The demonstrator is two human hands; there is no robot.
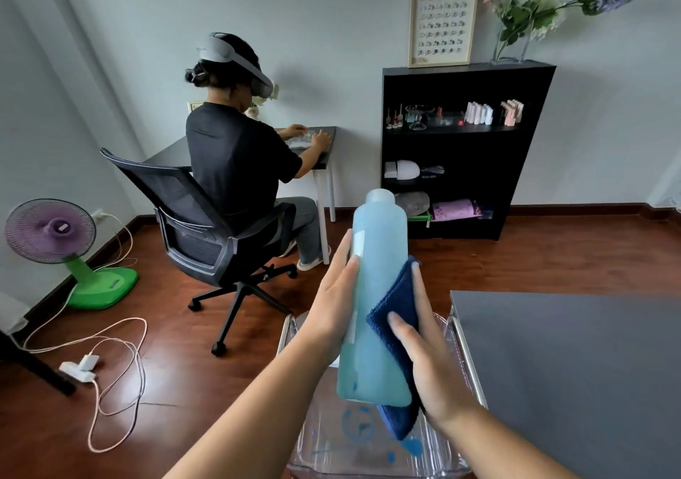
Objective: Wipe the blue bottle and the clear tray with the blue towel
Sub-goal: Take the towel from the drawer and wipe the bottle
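Left grip [337, 300] flat against smooth translucent blue bottle [379, 294], right grip [429, 364] pressing plush blue towel [396, 316]

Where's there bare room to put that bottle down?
The dark tabletop right of the clear tray is bare. The tray itself, below the bottle, also looks open inside. Between them it is crowded: the left hand and the right hand with the towel flank the bottle.
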